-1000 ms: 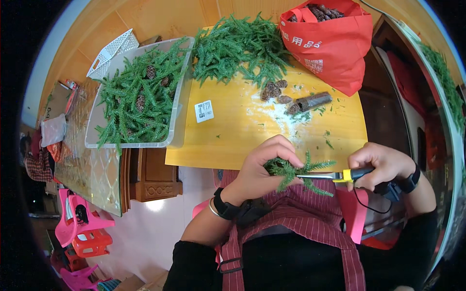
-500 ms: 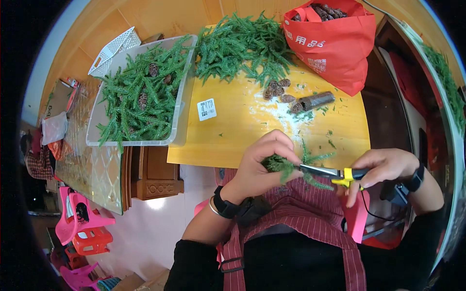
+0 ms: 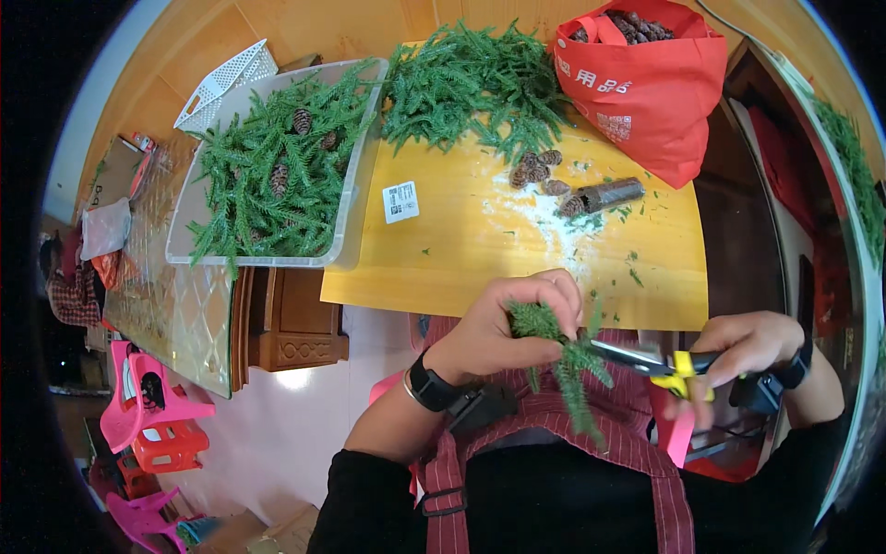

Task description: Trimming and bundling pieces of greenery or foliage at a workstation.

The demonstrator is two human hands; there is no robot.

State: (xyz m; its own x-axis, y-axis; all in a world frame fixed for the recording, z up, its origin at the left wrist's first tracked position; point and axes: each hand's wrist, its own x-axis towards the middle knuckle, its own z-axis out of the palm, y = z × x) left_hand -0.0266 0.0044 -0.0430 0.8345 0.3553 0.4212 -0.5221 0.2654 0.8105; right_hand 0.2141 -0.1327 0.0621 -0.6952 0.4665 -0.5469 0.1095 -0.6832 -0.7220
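Observation:
Over the table's near edge my left hand (image 3: 503,332) pinches a green artificial pine sprig (image 3: 575,392), whose needled tips hang below my fingers. My right hand (image 3: 755,349) is wrapped round the black and yellow handles of long-nose pliers (image 3: 637,358). The metal jaws point left and reach the sprig beside my left fingertips. Whether the jaws grip the stem is hidden by the needles.
A clear plastic bin (image 3: 346,217) of pine sprigs and cones stands left. More sprigs (image 3: 471,88) lie at the back, beside a red bag (image 3: 651,106) of pinecones. Loose cones (image 3: 531,169), a dark brown cylinder (image 3: 614,192), white powder and a label (image 3: 401,202) lie on the yellow table (image 3: 397,268).
The sprig has turned in my left hand, and its tips now hang lower. My right hand and the pliers have shifted slightly right and down. My view has shifted a little.

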